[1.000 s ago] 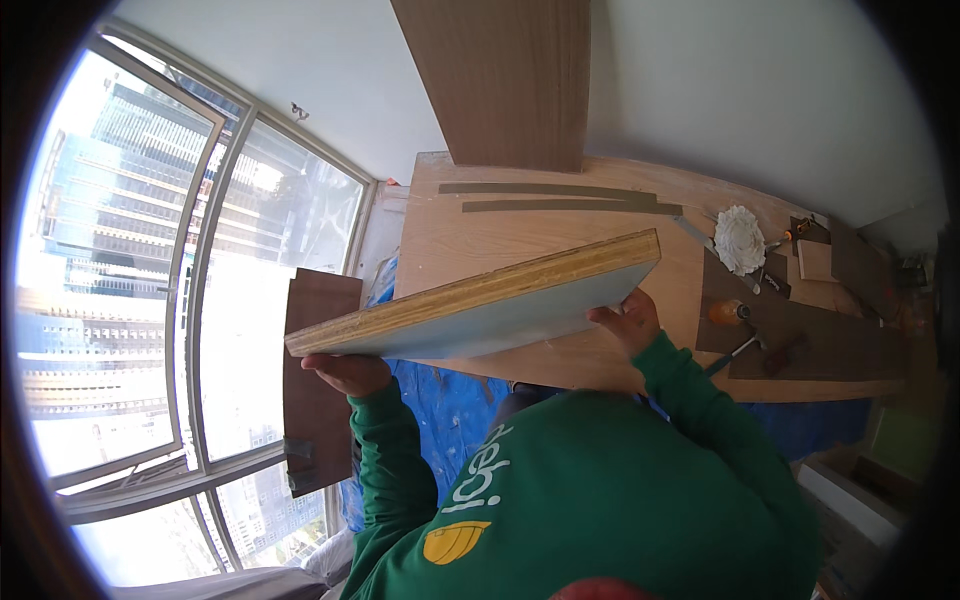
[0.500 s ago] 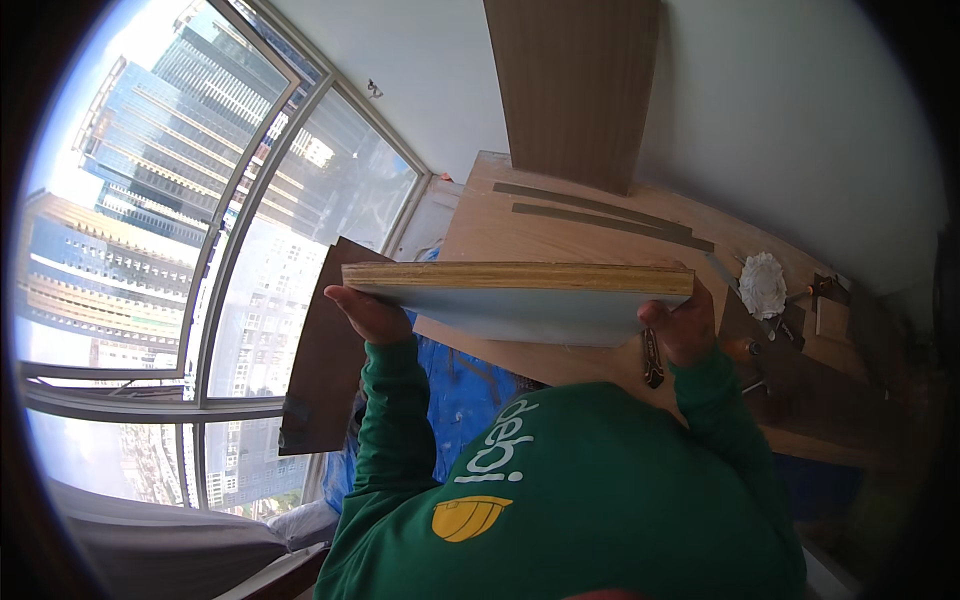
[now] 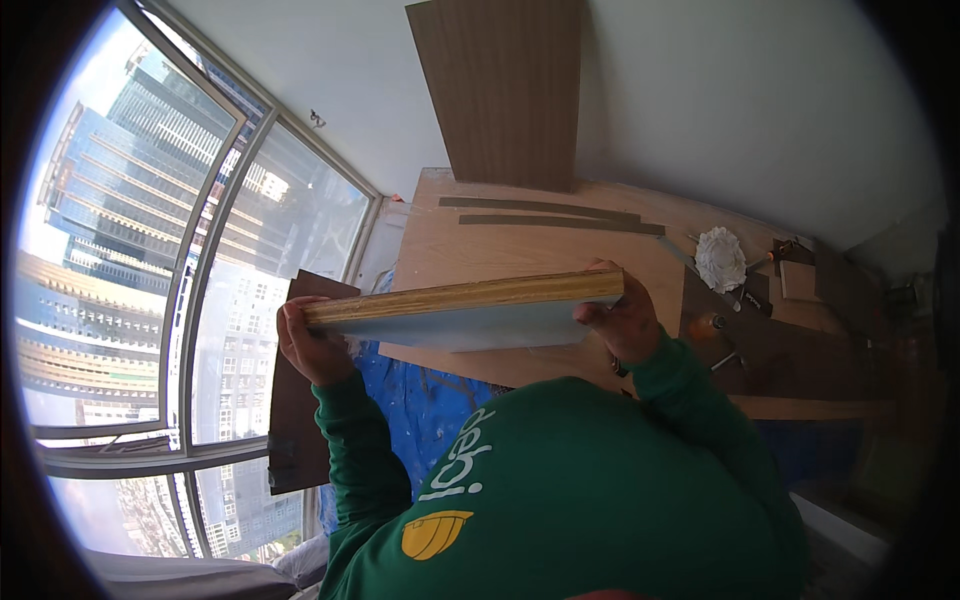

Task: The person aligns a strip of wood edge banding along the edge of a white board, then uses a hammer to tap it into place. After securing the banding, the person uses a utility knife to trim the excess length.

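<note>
Board [image 3: 470,311]: left hand [image 3: 316,345], right hand [image 3: 632,322] grip opposite ends by near edge of bench [image 3: 540,252]; uneven support could tip it.

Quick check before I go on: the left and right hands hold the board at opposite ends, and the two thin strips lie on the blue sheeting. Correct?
Not quite: the two thin strips lie on the wooden table, as the head view shows. The left hand and right hand do hold the board at opposite ends.
</note>
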Action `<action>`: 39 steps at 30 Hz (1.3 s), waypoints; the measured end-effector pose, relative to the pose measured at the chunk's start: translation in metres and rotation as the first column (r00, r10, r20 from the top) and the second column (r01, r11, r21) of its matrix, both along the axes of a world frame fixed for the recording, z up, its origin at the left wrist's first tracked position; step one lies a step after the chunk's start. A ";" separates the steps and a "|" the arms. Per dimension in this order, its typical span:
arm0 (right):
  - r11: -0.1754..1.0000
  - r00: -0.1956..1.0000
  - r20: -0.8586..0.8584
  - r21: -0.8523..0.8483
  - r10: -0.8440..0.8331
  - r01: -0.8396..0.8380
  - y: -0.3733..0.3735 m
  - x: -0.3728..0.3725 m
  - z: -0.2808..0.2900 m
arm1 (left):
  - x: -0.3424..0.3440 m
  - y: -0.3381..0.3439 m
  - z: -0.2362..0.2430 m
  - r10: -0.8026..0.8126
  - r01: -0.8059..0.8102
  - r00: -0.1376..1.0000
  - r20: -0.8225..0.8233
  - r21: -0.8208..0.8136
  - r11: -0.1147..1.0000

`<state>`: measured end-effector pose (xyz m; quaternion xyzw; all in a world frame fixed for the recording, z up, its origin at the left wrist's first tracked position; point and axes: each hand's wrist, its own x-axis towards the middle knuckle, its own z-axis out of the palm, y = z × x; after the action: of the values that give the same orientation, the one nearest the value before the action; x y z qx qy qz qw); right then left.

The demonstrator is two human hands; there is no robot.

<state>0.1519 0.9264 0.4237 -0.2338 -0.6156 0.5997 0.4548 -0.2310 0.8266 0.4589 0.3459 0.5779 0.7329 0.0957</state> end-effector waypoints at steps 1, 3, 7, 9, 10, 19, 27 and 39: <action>1.000 1.000 0.015 0.000 0.009 -0.009 0.000 0.000 0.003 | 0.000 0.000 0.004 -0.001 0.001 1.000 -0.005 -0.025 1.000; 0.999 0.999 0.028 -0.022 0.028 -0.027 -0.001 0.002 0.008 | 0.001 0.000 0.009 -0.002 -0.001 0.999 -0.053 -0.058 0.998; 1.000 0.999 0.040 0.002 0.030 -0.030 0.000 0.008 0.018 | 0.003 0.003 0.008 -0.025 0.024 0.999 -0.045 -0.029 0.999; 0.999 1.000 0.007 0.040 0.024 -0.024 0.002 0.012 0.024 | 0.004 0.004 0.005 -0.040 0.040 0.999 0.010 -0.001 0.999; 0.999 0.999 -0.034 0.045 0.028 -0.026 0.003 0.015 0.028 | 0.005 0.004 0.004 -0.042 0.042 0.999 0.020 0.003 0.999; 0.973 0.984 0.166 0.231 -0.064 0.024 0.023 0.038 0.091 | 0.006 0.004 -0.002 -0.040 0.033 0.994 0.106 0.074 0.997; 0.990 0.894 0.442 0.074 0.076 -0.120 0.041 0.041 0.123 | 0.009 0.002 -0.002 -0.047 0.036 0.992 0.118 0.088 0.995; 0.999 0.928 0.371 0.004 -0.043 0.045 0.055 0.041 0.120 | 0.008 -0.002 -0.004 -0.049 0.036 0.990 0.134 0.099 0.994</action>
<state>0.1930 0.9811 0.5440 -0.3577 -0.6836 0.5357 0.3432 -0.2232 0.8243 0.4544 0.3114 0.5264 0.7797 0.1338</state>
